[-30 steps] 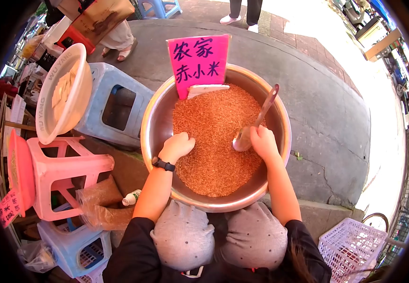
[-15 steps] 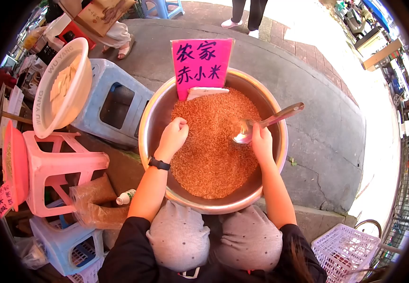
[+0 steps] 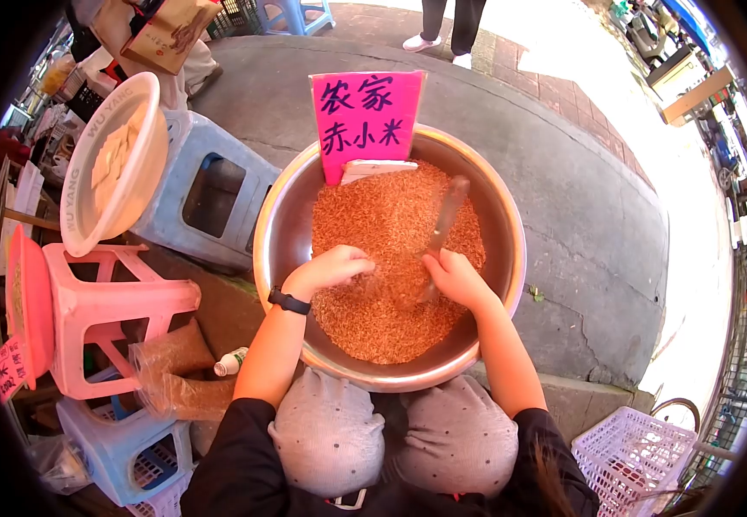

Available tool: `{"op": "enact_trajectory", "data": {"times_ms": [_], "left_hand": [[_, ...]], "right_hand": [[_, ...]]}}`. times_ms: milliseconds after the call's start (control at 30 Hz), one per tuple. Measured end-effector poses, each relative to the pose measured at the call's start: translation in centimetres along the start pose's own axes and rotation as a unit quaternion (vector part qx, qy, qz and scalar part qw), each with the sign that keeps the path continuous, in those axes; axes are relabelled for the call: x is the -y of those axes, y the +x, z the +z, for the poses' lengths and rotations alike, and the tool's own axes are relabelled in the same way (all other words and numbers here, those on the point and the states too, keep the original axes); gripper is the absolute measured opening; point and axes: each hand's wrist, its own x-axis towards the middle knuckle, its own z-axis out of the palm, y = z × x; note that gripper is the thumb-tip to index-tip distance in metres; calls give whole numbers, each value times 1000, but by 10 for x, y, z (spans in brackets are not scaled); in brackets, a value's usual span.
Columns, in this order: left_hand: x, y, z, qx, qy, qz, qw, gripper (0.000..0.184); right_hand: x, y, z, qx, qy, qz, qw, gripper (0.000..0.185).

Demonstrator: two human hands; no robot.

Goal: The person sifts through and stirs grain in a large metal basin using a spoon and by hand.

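A large metal bowl [image 3: 511,250] in front of my knees holds reddish-brown grain [image 3: 373,323]. My right hand [image 3: 453,274] is closed on the handle of a metal scoop [image 3: 448,211], which is smeared by motion; its lower end is at the grain. My left hand [image 3: 339,265] is low over the grain at the left, fingers curled inward, and what they may hold is too blurred to tell. A pink sign with black characters [image 3: 365,121] stands upright at the bowl's far side, with a white piece [image 3: 378,169] at its foot.
Left of the bowl are a blue stool [image 3: 184,215], a tilted white basin [image 3: 76,189] with pale pieces, a pink stool [image 3: 115,302] and bagged grain [image 3: 180,370]. A purple basket [image 3: 636,457] sits at lower right. Two people stand beyond the bowl.
My right hand has moved inward and the scoop has swung from pointing right to nearly upright. My left hand has shifted right and down over the grain. The person at upper left has stepped left.
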Motion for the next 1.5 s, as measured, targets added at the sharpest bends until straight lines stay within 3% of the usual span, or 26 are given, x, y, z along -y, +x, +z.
{"op": "enact_trajectory", "data": {"times_ms": [33, 133, 167, 200, 300, 367, 433, 500, 533, 567, 600, 667, 700, 767, 800, 933, 1000, 1033, 1100, 1200, 1233, 1267, 1367, 1400, 1467, 1500], "left_hand": [[0, 0, -1, -50, -47, 26, 997, 36], [-1, 4, -6, -200, -187, 104, 956, 32], [24, 20, -13, -316, -9, 130, 940, 37], [22, 17, -12, -326, 60, 83, 940, 38], [19, 10, -6, -309, 218, -53, 924, 44], [17, 8, -2, -221, 239, -39, 945, 43], [13, 6, 4, -168, 258, -13, 951, 46], [6, 1, -1, -68, 214, -22, 974, 46], [1, 0, -3, -17, 192, -26, 981, 46], [-2, 1, -4, 27, 72, -86, 993, 39], [-3, 0, -1, -12, -69, -29, 997, 36], [-2, -1, 6, -88, -345, 84, 931, 32], [2, 2, -3, -106, -354, 122, 921, 32], [11, 9, -12, -247, -276, 88, 925, 31], [11, 9, -14, -291, -231, 67, 926, 29], [13, 6, -4, -239, -44, -3, 970, 32], [16, 3, -3, -243, 134, -11, 961, 37], [8, 1, -5, -208, 195, -84, 955, 43], [11, 0, 0, -191, 260, -93, 942, 43], [10, 0, 6, -116, 308, -86, 940, 44], [5, -1, 7, -88, 316, -80, 941, 44], [2, -1, 7, -61, 323, -75, 941, 44], [3, 3, 6, 1, 25, -109, 994, 40], [2, 3, 7, -35, -97, -50, 993, 39], [1, 5, 11, -103, -332, 71, 935, 35], [2, 7, 5, -146, -310, 92, 935, 32]], "right_hand": [[2, 1, 0, -9, 45, -1, 999, 29], [4, 5, -10, -195, 98, 8, 976, 29], [5, 4, -13, -225, 131, 5, 966, 29], [2, 6, -14, -267, 1, 29, 963, 29], [-1, 5, -14, -208, -111, 82, 968, 28], [-5, 6, -8, -155, -155, 100, 971, 27], [-18, 5, 0, -60, -132, 44, 988, 27], [-25, 1, 6, 26, -155, -23, 987, 28], [-12, 0, 3, 50, -57, 17, 997, 29], [3, -4, -1, 74, 42, 58, 995, 29], [14, -5, -3, 98, 141, 99, 980, 30], [15, 0, -6, -22, 258, 114, 959, 28], [8, 4, -7, -98, 231, 95, 963, 27], [-24, 14, -4, -238, 118, 39, 963, 26], [-19, 11, -9, -227, 147, 73, 960, 25], [-5, 5, -13, -164, 59, 78, 982, 27], [-3, 2, -11, -126, -17, 69, 990, 29], [-3, 1, -9, -111, -53, 60, 991, 29], [-2, -1, -7, -67, -93, 48, 992, 32], [-26, 1, 6, 86, -106, 31, 990, 32], [-1, -3, -1, 173, -72, 122, 975, 31], [6, -4, -1, 202, -45, 130, 970, 31], [21, -7, -5, 238, 90, 142, 957, 32], [18, -5, -4, 174, 146, 145, 963, 32], [7, 4, -2, 44, 253, 147, 955, 32], [3, 7, -3, -25, 260, 120, 958, 31]]}}
